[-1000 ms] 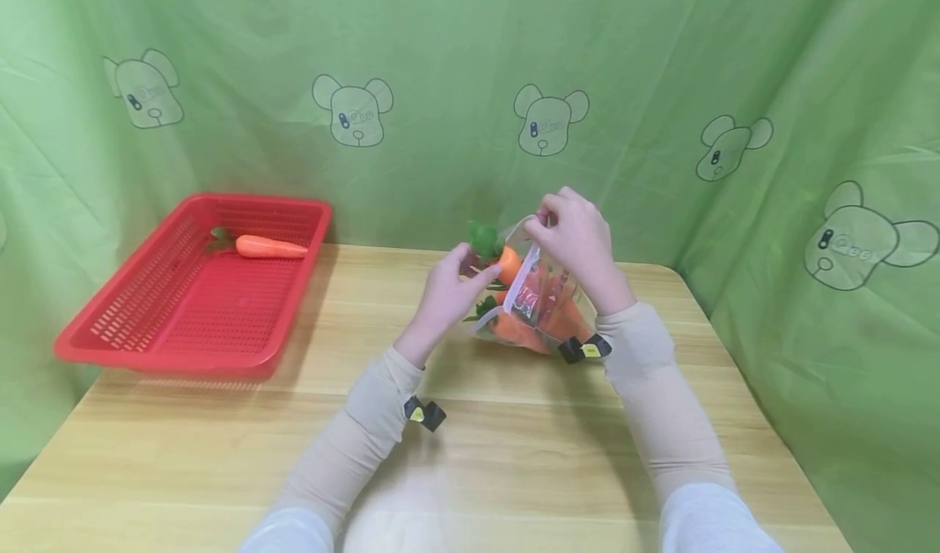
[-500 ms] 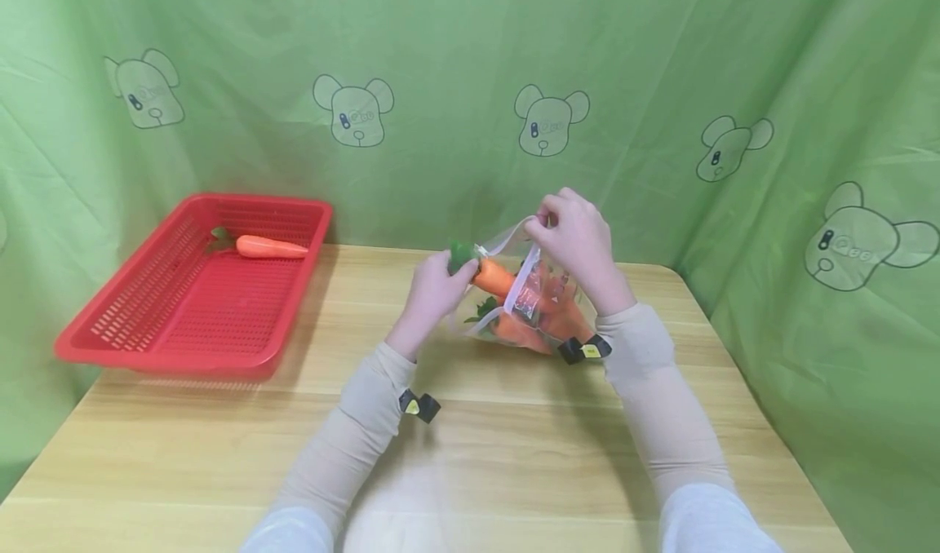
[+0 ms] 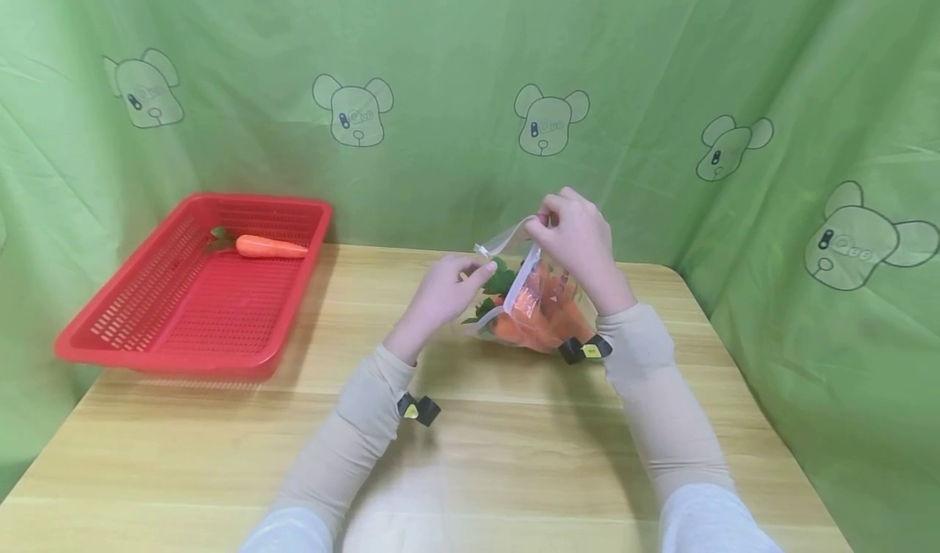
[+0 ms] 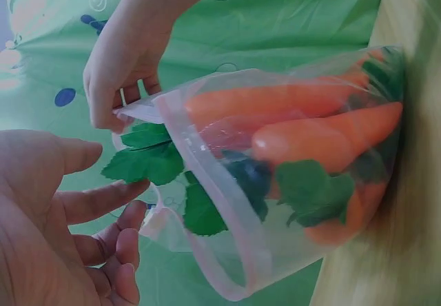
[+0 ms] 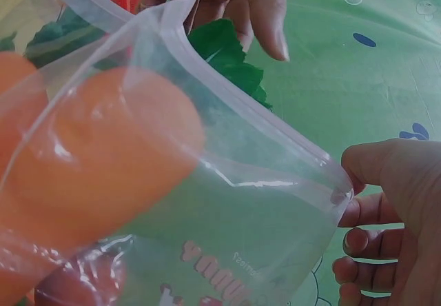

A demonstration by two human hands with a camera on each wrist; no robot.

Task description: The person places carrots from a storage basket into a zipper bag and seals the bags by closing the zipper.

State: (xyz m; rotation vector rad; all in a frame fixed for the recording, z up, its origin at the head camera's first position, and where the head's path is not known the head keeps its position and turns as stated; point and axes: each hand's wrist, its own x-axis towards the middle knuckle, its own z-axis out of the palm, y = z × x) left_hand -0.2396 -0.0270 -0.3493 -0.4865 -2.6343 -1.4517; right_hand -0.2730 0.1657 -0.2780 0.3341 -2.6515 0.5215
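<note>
A clear zip bag (image 3: 525, 278) full of carrots (image 4: 310, 140) with green leaves stands on the table, its mouth facing left. At the top corner of that mouth, my right hand (image 3: 576, 231) pinches the rim between thumb and forefinger, as the right wrist view shows. My left hand (image 3: 441, 296) is at the opening with its fingers loosely spread. Leafy carrot tops (image 4: 148, 158) poke out of the mouth, close to the left thumb and fingertips. Inside, the carrots show through the plastic, along with a reddish packet or print partly hidden among them.
A red plastic basket (image 3: 282, 325) with perforated sides stands at the left of the wooden table (image 3: 470, 455). One carrot (image 3: 270, 247) lies in it near the far end. A green curtain (image 3: 455, 64) hangs behind and at both sides.
The left hand has pushed a carrot, leaves last, down into the bag and loosened its fingers from it. The right hand has stayed on the bag's rim. The basket is unchanged.
</note>
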